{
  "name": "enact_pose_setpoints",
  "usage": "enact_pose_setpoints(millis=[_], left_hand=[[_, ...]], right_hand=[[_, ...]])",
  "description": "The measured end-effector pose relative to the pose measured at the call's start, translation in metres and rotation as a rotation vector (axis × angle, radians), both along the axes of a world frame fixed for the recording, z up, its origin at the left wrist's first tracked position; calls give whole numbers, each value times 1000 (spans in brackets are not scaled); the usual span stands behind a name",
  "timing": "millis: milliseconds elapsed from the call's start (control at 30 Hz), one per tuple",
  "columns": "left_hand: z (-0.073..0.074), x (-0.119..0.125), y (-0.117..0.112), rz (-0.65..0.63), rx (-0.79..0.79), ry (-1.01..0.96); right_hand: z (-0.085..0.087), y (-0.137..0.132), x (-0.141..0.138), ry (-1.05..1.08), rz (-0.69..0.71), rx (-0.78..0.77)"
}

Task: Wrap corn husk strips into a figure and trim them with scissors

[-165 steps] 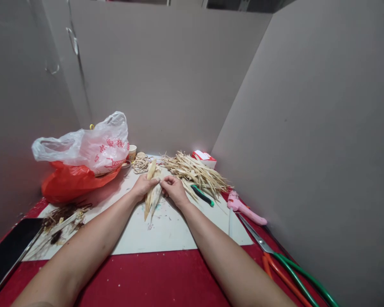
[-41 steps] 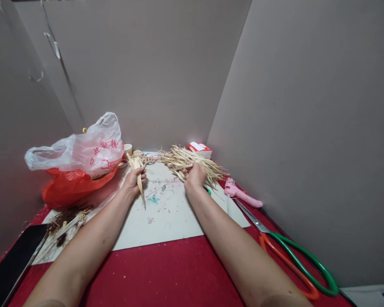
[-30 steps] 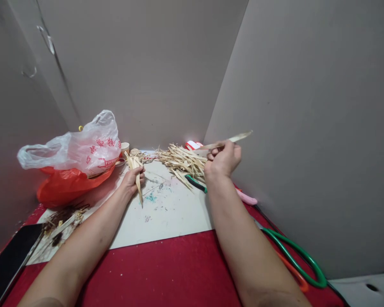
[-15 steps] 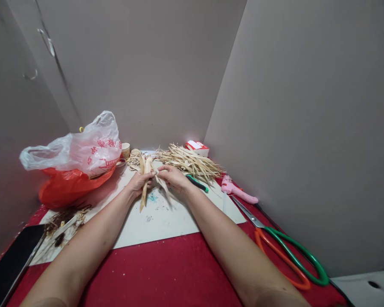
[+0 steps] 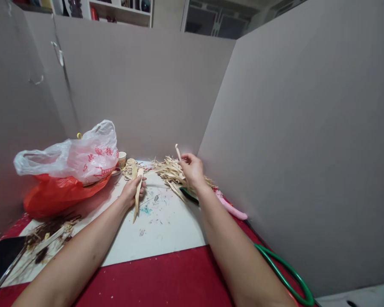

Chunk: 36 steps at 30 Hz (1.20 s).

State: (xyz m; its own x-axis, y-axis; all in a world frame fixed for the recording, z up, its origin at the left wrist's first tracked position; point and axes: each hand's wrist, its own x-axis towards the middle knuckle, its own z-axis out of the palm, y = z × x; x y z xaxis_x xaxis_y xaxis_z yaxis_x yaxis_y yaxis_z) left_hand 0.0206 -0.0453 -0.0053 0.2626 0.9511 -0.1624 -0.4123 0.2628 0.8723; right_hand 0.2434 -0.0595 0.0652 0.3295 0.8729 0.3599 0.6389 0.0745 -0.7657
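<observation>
My left hand (image 5: 132, 192) is closed around a few pale, straw-coloured dried leaf strips (image 5: 137, 194), held upright over the white board (image 5: 160, 238). Raised above the pile of similar dried strips (image 5: 168, 168), my right hand (image 5: 192, 170) pinches a slim, pale piece (image 5: 178, 152) with a curved tip. Its exact kind I cannot make out. Below my right wrist lies a tool with a dark green handle (image 5: 189, 196), partly covered.
A white and red plastic bag (image 5: 70, 187) stands left, beside a paper cup (image 5: 122, 159). Dark fibre scraps (image 5: 49, 238) lie front left. Toward the right are a pink-handled tool (image 5: 232, 209) and green-handled scissors (image 5: 288, 275). Grey panels (image 5: 141, 89) enclose the red table (image 5: 153, 281).
My right hand has left the strips by my left hand and risen to the right, now with a slim pale piece. The left hand keeps its strips. The view has tilted up.
</observation>
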Motion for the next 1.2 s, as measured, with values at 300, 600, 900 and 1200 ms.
enact_pose_setpoints(millis=[300,600,900,1200], left_hand=[[-4,-5,7,216,9,-16],[-4,-11,10,645,235,153],[-15,-13,25,801,247,148],[-17,-15,26,777,233,206]], right_hand=[[15,11,17,-438,-126,-213],[-43,24,-105,-605,403,-415],[-35,55,-86,-470,475,-431],[-59,81,-118,-423,402,-410]])
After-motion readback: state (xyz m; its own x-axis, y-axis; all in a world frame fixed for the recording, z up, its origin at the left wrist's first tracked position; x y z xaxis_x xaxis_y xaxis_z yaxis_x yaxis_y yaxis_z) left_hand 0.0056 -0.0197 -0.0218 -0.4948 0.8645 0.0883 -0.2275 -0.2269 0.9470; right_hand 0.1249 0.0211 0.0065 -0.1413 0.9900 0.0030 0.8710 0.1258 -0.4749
